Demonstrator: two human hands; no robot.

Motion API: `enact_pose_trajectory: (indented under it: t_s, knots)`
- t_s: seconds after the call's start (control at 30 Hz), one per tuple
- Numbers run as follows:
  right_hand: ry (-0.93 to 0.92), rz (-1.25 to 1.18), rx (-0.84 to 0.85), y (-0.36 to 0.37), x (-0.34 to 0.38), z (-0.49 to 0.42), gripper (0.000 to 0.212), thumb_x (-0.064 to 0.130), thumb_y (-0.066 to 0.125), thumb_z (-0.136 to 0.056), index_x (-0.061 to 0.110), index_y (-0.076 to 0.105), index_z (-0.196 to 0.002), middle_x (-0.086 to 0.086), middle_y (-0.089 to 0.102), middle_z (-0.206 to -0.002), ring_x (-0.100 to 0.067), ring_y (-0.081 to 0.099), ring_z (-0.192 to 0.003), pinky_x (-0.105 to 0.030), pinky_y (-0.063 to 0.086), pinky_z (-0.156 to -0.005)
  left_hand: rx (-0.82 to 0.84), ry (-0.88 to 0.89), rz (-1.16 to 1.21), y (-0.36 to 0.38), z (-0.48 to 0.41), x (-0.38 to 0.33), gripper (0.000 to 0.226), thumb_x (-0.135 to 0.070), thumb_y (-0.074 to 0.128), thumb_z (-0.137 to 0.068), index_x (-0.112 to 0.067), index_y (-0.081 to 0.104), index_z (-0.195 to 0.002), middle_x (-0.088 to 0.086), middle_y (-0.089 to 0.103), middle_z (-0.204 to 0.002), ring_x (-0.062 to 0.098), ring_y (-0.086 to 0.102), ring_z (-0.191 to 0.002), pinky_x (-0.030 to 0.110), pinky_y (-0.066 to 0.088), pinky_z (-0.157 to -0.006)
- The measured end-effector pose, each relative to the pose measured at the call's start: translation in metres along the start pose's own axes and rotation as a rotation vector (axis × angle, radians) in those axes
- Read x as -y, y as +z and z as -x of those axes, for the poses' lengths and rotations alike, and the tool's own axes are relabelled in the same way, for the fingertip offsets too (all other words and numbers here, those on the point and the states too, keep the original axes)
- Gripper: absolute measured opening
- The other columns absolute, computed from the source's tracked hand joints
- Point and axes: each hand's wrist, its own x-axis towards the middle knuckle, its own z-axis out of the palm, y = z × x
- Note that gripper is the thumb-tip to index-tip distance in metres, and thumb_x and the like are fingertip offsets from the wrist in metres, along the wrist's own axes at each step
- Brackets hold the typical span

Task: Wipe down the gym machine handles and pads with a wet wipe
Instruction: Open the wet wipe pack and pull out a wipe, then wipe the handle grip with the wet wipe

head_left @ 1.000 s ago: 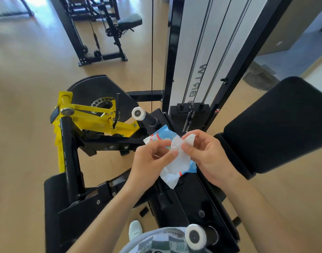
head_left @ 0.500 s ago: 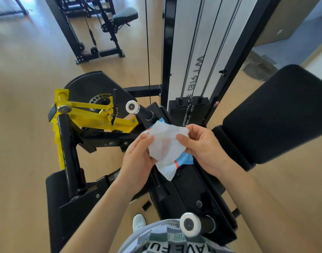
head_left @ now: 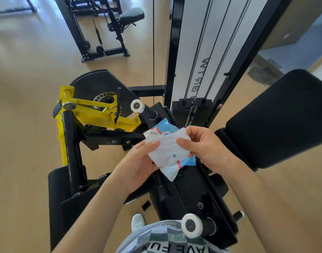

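Wipe [head_left: 168, 148] now spread wider than a second ago, pinched at its side edges between thumb and fingertips of left hand [head_left: 138, 167] and right hand [head_left: 205, 148], packet [head_left: 188, 160] beneath; looks limp, damp, light, so grip edges.

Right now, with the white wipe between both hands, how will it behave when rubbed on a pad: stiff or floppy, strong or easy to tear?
Probably floppy: the wipe drapes and creases between the left hand and right hand. Probably light, since fingertips alone carry it. Perhaps easy to tear: it looks thin, and the packet's print seems to show through.
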Motion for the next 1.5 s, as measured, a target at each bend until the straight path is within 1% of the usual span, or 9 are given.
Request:
enact_pose_trajectory:
  t_s: [0.17, 0.33, 0.47, 0.7, 0.83, 1.0, 1.13, 1.33, 1.5]
  knots:
    - [0.037, -0.174, 0.014, -0.003, 0.0, -0.001, 0.021, 0.023, 0.072, -0.08, 0.007, 0.059, -0.085, -0.003, 0.073, -0.088, -0.019, 0.072, -0.092, -0.029, 0.062, -0.075, -0.099, 0.01, 0.086, -0.008, 0.004, -0.002, 0.072, -0.044, 0.091, -0.07, -0.013, 0.06, -0.127, 0.014, 0.064, -0.136, 0.03, 0.065, -0.123, 0.036, 0.059, -0.089]
    - [0.058, -0.346, -0.007, -0.002, -0.003, -0.004, 0.018, 0.023, 0.072, -0.081, 0.011, 0.059, -0.084, -0.004, 0.069, -0.094, -0.02, 0.07, -0.096, -0.028, 0.061, -0.072, -0.209, 0.099, 0.218, -0.012, 0.007, -0.003, 0.013, -0.025, 0.062, -0.094, -0.015, 0.057, -0.101, 0.01, 0.069, -0.11, 0.024, 0.071, -0.107, 0.033, 0.062, -0.082]
    - [0.054, -0.377, -0.042, -0.004, -0.005, -0.009, 0.011, 0.016, 0.069, -0.085, 0.011, 0.06, -0.09, -0.006, 0.068, -0.098, -0.02, 0.07, -0.098, -0.03, 0.062, -0.072, -0.27, 0.181, 0.171, -0.023, 0.006, -0.004, 0.009, -0.022, 0.06, -0.095, -0.015, 0.056, -0.098, 0.013, 0.062, -0.109, 0.027, 0.068, -0.109, 0.035, 0.062, -0.085]
    - [-0.026, 0.078, -0.28, -0.003, -0.001, -0.022, 0.008, 0.014, 0.068, -0.096, 0.009, 0.063, -0.097, -0.006, 0.067, -0.086, -0.015, 0.068, -0.074, -0.022, 0.047, -0.046, -0.639, 0.249, -0.221, -0.023, 0.004, -0.003, 0.02, -0.03, 0.066, -0.097, -0.014, 0.055, -0.099, 0.006, 0.067, -0.105, 0.022, 0.073, -0.098, 0.036, 0.064, -0.068]
    - [-0.009, 0.082, -0.36, 0.003, 0.006, -0.045, 0.005, 0.013, 0.067, -0.097, 0.009, 0.065, -0.096, -0.004, 0.067, -0.083, -0.017, 0.065, -0.065, -0.022, 0.047, -0.048, -0.776, 0.13, -0.118, -0.024, -0.016, -0.011, 0.022, -0.031, 0.064, -0.1, -0.01, 0.062, -0.108, 0.012, 0.07, -0.109, 0.026, 0.072, -0.098, 0.039, 0.062, -0.081]
    - [0.003, -0.06, -0.357, 0.014, 0.013, -0.08, 0.011, 0.005, 0.064, -0.097, 0.005, 0.068, -0.108, -0.013, 0.071, -0.1, -0.022, 0.072, -0.083, -0.026, 0.058, -0.06, -0.74, 0.08, 0.244, -0.025, -0.042, -0.027, 0.024, -0.027, 0.064, -0.101, -0.008, 0.068, -0.114, 0.007, 0.073, -0.084, 0.017, 0.072, -0.073, 0.027, 0.058, -0.06]
    - [-0.076, -0.058, -0.251, 0.022, 0.014, -0.095, 0.029, -0.005, 0.061, -0.096, 0.005, 0.067, -0.122, -0.013, 0.073, -0.115, -0.023, 0.072, -0.104, -0.028, 0.062, -0.079, -0.635, 0.155, 0.399, -0.021, -0.055, -0.034, 0.017, -0.021, 0.061, -0.102, -0.007, 0.069, -0.106, 0.012, 0.076, -0.091, 0.023, 0.072, -0.09, 0.032, 0.06, -0.074]
    - [-0.206, 0.342, -0.098, 0.024, 0.001, -0.11, 0.042, 0.004, 0.072, -0.091, 0.015, 0.066, -0.131, 0.002, 0.074, -0.118, -0.007, 0.071, -0.103, -0.018, 0.058, -0.078, -0.559, 0.195, 0.269, -0.024, -0.068, -0.023, 0.027, -0.003, 0.048, -0.105, -0.007, 0.062, -0.127, 0.017, 0.071, -0.122, 0.03, 0.071, -0.113, 0.037, 0.062, -0.08]
    - [-0.337, 0.712, -0.086, 0.023, 0.001, -0.123, 0.038, 0.008, 0.074, -0.091, 0.019, 0.068, -0.127, 0.002, 0.073, -0.112, -0.006, 0.069, -0.093, -0.014, 0.056, -0.073, -0.57, 0.237, -0.076, -0.02, -0.074, -0.021, 0.031, 0.003, 0.066, -0.092, -0.017, 0.068, -0.116, 0.007, 0.076, -0.111, 0.027, 0.074, -0.104, 0.04, 0.062, -0.081]
